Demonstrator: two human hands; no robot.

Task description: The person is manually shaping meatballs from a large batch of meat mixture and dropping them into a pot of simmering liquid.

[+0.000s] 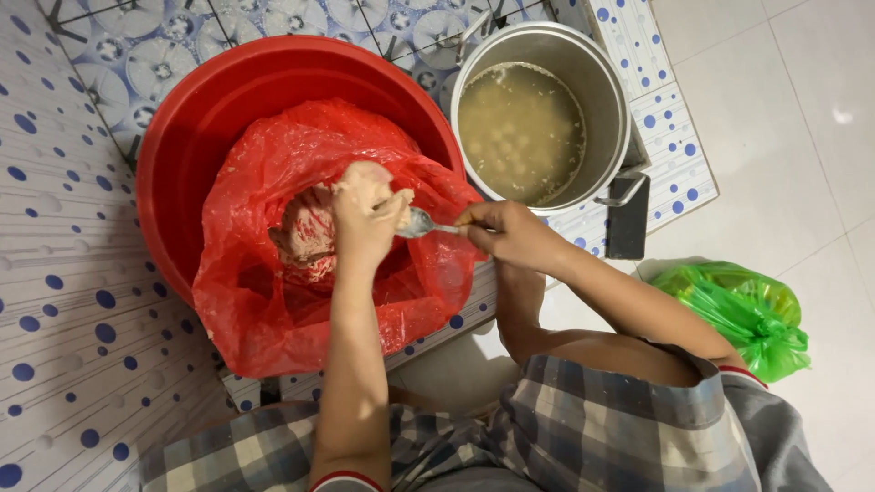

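A pale pink, sticky paste (305,232) sits as a lump inside a crumpled red plastic bag (273,310), its mouth open, lying in a red basin (191,118). A metal spoon (417,221) lies level, its bowl touching a squeezed blob of paste.

The red bag (273,301) is filling most of the basin (182,118), leaving open room only at the basin's far-left inside; the pot (547,55) is crowding the basin's right rim.

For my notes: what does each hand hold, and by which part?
Left hand squeezes a lump of pale paste in its fist; right hand holds a small metal spoon by its handle.
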